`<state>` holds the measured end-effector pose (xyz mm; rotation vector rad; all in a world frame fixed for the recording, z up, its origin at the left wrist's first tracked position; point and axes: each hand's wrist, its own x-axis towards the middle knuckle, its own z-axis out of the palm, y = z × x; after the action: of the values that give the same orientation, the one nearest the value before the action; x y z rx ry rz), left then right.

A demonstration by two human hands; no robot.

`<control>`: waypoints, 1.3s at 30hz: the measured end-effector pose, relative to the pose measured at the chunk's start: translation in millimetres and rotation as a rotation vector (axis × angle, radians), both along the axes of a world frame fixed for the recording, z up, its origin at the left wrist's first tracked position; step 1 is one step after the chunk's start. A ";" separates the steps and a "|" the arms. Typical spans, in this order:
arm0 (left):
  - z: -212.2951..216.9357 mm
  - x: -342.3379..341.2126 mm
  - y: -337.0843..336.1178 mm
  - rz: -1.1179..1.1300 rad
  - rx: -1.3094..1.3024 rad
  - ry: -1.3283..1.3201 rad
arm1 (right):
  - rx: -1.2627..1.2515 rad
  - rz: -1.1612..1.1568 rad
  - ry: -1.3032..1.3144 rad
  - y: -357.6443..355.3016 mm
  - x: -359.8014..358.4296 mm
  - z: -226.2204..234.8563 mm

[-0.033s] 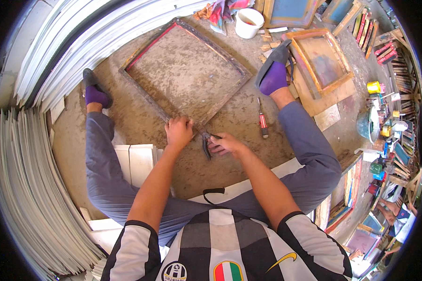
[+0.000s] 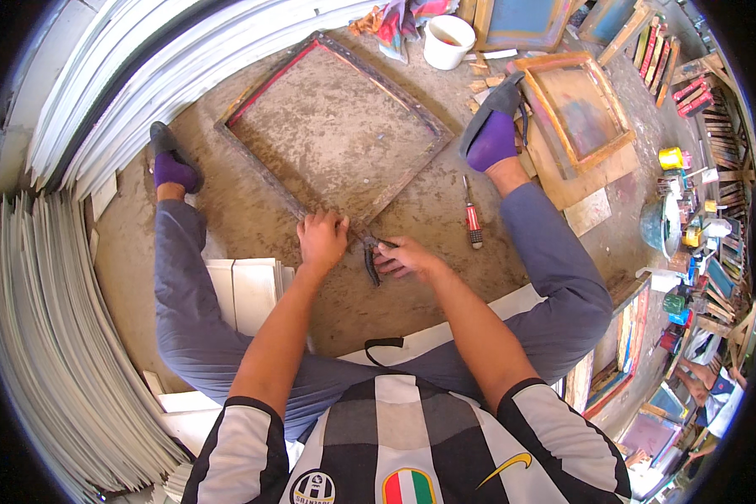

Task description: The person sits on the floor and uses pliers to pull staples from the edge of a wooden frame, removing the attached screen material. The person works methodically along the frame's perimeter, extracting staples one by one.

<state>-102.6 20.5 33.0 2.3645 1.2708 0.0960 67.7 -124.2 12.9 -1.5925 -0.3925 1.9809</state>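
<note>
A large wooden frame [image 2: 260,170], dark and worn with red along one inner edge, lies on the floor with one corner toward me. My left hand [image 2: 323,240] is closed over the bar beside that near corner. In my right hand [image 2: 403,256] is a pair of dark-handled pliers [image 2: 371,265]. Their jaws meet the frame's near corner; whether they grip anything there is too small to tell. To the right of the pliers lies a screwdriver [image 2: 473,223] with a red and black handle.
My legs spread around the frame. Stacked white sheets [image 2: 50,353] line the left side. A white bucket [image 2: 447,42] stands at the back. Beyond my right foot, a smaller wooden frame [image 2: 554,126] rests on boards. Pots and another person [image 2: 718,391] appear at far right.
</note>
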 end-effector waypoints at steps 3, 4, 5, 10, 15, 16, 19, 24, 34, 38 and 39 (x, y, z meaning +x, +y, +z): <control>-13.3 -14.9 -13.9 -0.070 0.199 -0.108 | -0.018 0.062 -0.053 11.5 4.0 2.0; -13.8 -15.4 -15.9 -0.098 0.256 -0.140 | -0.029 0.075 -0.056 14.1 5.9 2.0; -14.5 -15.3 -16.7 -0.096 0.256 -0.149 | -0.041 0.087 -0.060 16.6 7.7 2.0; -16.4 -12.3 -19.7 -0.070 0.226 -0.179 | -0.080 0.064 0.020 30.1 14.1 4.0; -16.5 -12.8 -26.1 -0.078 0.232 -0.197 | -0.083 -0.028 0.154 35.5 10.9 -0.5; -15.5 -12.5 -27.3 -0.084 0.225 -0.201 | -0.085 -0.047 0.198 33.8 10.8 -5.4; -15.2 -11.4 -30.5 -0.094 0.209 -0.213 | -0.084 -0.101 0.302 26.2 6.0 -15.4; -13.9 -11.4 -31.3 -0.084 0.181 -0.207 | -0.061 -0.217 0.399 16.3 -9.4 -23.1; -13.3 -11.0 -35.1 -0.102 0.239 -0.281 | -0.028 -0.461 0.423 6.2 -42.1 -22.1; -11.6 -10.7 -35.6 -0.088 0.245 -0.271 | -0.029 -0.472 0.417 4.9 -43.0 -22.7; -13.5 -11.8 -34.8 -0.091 0.237 -0.263 | -0.028 -0.469 0.422 4.8 -42.7 -22.7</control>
<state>-114.4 -14.4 19.5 2.5010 1.0739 0.5374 25.1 -119.4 -9.8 -1.1058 0.1627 1.8784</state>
